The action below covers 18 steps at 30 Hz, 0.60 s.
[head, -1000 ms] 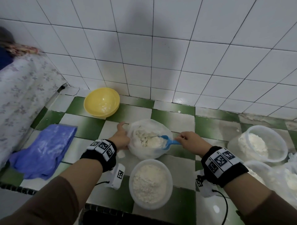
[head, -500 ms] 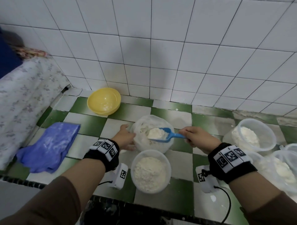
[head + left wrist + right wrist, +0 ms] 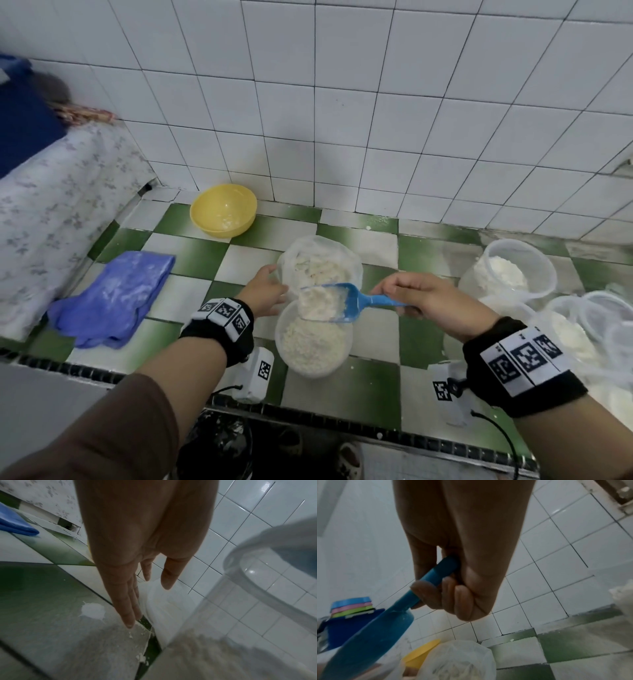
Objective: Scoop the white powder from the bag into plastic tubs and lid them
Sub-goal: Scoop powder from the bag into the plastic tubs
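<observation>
Holding the blue scoop [image 3: 346, 303] by its handle in our right hand [image 3: 433, 303], fingers curled round it; the right wrist view confirms the wrap, handle [image 3: 435, 580] running through the fist. Scoop carries a heap of white powder [image 3: 317, 303] and sits tilted above the far rim of the near tub [image 3: 313, 342], which is already well filled with powder.

Our left hand [image 3: 265, 294] is at the left side of the clear bag [image 3: 320, 263], fingers straight and together. Head view suggests contact with the bag wall. Left wrist view shows the fingers [image 3: 126, 609] extended, thumb apart, bag plastic just beside them; actual touch we cannot tell. That view also shows a white spill blob [image 3: 92, 612] and crumbs on the tiles, not clear from the head camera, plus the near tub's wall [image 3: 257, 601] close at right.

Bag stands open directly behind the near tub, powder inside. Second tub [image 3: 507, 270] with powder sits well to the right, next to more clear tubs at the frame edge.

Yellow bowl [image 3: 223, 209] is by the wall, blue cloth [image 3: 113, 298] at left on the green-and-white tiles. Only the right wrist view picks up a stack of blue, pink and green lids [image 3: 352, 606] on a dark blue container.
</observation>
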Each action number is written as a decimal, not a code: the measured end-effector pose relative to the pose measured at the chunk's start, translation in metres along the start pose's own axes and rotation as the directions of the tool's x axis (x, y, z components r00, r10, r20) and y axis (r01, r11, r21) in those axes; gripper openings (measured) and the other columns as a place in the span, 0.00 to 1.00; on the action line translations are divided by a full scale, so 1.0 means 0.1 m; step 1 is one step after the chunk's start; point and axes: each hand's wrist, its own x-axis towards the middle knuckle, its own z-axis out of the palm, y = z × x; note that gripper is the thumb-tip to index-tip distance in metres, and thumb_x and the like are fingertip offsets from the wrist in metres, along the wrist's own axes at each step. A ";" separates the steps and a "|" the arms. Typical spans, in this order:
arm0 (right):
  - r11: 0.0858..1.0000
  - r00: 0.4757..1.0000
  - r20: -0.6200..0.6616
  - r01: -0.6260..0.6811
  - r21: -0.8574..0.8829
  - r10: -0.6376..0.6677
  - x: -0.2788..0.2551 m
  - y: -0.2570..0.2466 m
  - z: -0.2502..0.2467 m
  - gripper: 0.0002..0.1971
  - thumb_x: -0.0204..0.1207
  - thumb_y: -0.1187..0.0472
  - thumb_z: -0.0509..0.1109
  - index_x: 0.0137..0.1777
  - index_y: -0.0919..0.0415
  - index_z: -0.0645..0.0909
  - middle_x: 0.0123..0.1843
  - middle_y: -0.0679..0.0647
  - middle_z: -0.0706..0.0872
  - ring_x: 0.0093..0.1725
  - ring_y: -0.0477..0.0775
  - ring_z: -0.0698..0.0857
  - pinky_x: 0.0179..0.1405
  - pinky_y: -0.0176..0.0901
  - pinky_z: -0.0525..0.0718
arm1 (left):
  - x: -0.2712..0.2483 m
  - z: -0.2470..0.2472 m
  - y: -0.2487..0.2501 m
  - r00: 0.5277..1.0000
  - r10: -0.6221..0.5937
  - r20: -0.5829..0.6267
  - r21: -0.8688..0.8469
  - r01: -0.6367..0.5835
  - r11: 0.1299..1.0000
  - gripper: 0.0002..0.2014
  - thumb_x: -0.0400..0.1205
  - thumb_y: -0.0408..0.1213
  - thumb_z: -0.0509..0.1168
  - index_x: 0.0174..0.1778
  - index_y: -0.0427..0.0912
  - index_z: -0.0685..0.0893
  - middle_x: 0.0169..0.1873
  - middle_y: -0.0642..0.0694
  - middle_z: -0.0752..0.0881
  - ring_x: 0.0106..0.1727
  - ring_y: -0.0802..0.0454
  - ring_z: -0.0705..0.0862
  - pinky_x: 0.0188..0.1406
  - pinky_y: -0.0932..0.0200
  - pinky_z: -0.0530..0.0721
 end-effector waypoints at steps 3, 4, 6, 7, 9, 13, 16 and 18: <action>0.974 0.998 0.015 0.060 -0.218 -0.058 -0.06 0.06 0.06 0.13 0.83 0.63 0.60 0.53 0.70 0.83 0.33 0.33 0.84 0.33 0.32 0.78 0.39 0.25 0.74 | -0.07 0.03 -0.02 0.999 0.047 0.021 0.002 -0.047 0.999 0.30 0.86 0.28 0.59 0.83 0.46 0.57 0.74 0.35 0.70 0.57 0.45 0.79 0.39 0.58 0.82; 0.961 0.996 0.014 0.085 -0.264 -0.085 -0.07 0.08 0.09 0.11 0.83 0.62 0.60 0.53 0.65 0.84 0.37 0.33 0.84 0.35 0.33 0.78 0.42 0.28 0.75 | -0.09 0.03 -0.03 0.998 0.055 0.019 -0.005 -0.054 0.999 0.30 0.86 0.29 0.60 0.83 0.46 0.58 0.75 0.36 0.70 0.57 0.46 0.79 0.39 0.59 0.82; 0.931 0.990 -0.004 0.129 -0.341 -0.139 -0.10 0.12 0.16 0.09 0.82 0.60 0.62 0.53 0.52 0.84 0.44 0.39 0.84 0.38 0.35 0.78 0.45 0.28 0.76 | -0.12 0.03 -0.04 0.998 0.054 0.017 -0.031 -0.053 0.998 0.28 0.86 0.33 0.61 0.82 0.47 0.61 0.75 0.38 0.71 0.57 0.47 0.81 0.36 0.60 0.82; 0.908 0.984 -0.015 0.156 -0.388 -0.175 -0.10 0.15 0.18 0.09 0.82 0.59 0.62 0.54 0.49 0.83 0.47 0.40 0.83 0.42 0.36 0.79 0.46 0.27 0.75 | -0.14 0.02 -0.05 0.999 0.050 0.018 -0.048 -0.050 0.998 0.27 0.86 0.36 0.61 0.81 0.47 0.62 0.75 0.39 0.72 0.58 0.47 0.81 0.35 0.61 0.82; 0.832 0.961 -0.008 0.236 -0.502 -0.277 -0.10 0.23 0.24 0.08 0.82 0.56 0.62 0.56 0.46 0.81 0.49 0.40 0.81 0.48 0.39 0.78 0.49 0.30 0.75 | -0.19 0.00 -0.07 0.998 0.050 0.026 -0.080 -0.048 0.996 0.26 0.86 0.40 0.62 0.80 0.46 0.65 0.73 0.42 0.75 0.59 0.47 0.82 0.36 0.60 0.83; 0.672 0.912 0.069 0.348 -0.654 -0.404 -0.10 0.39 0.36 0.10 0.79 0.52 0.58 0.56 0.43 0.79 0.46 0.39 0.73 0.48 0.49 0.73 0.51 0.35 0.71 | -0.29 -0.01 -0.17 0.996 0.076 0.036 -0.093 -0.072 0.993 0.22 0.84 0.49 0.62 0.73 0.45 0.74 0.62 0.46 0.81 0.57 0.48 0.84 0.42 0.59 0.84; 0.591 0.895 0.085 0.358 -0.723 -0.439 -0.12 0.46 0.40 0.10 0.79 0.57 0.61 0.56 0.44 0.78 0.47 0.40 0.70 0.46 0.50 0.71 0.47 0.36 0.69 | -0.32 0.00 -0.25 0.993 0.091 0.069 -0.061 -0.086 0.994 0.18 0.86 0.50 0.59 0.67 0.46 0.80 0.60 0.46 0.82 0.57 0.48 0.84 0.50 0.56 0.85; 0.584 0.889 0.071 0.355 -0.730 -0.452 -0.14 0.47 0.41 0.10 0.79 0.58 0.61 0.56 0.43 0.77 0.47 0.41 0.70 0.45 0.49 0.70 0.45 0.34 0.68 | -0.34 0.01 -0.28 0.993 0.090 0.082 -0.050 -0.086 0.995 0.17 0.87 0.50 0.55 0.63 0.47 0.82 0.59 0.45 0.84 0.57 0.47 0.84 0.52 0.53 0.85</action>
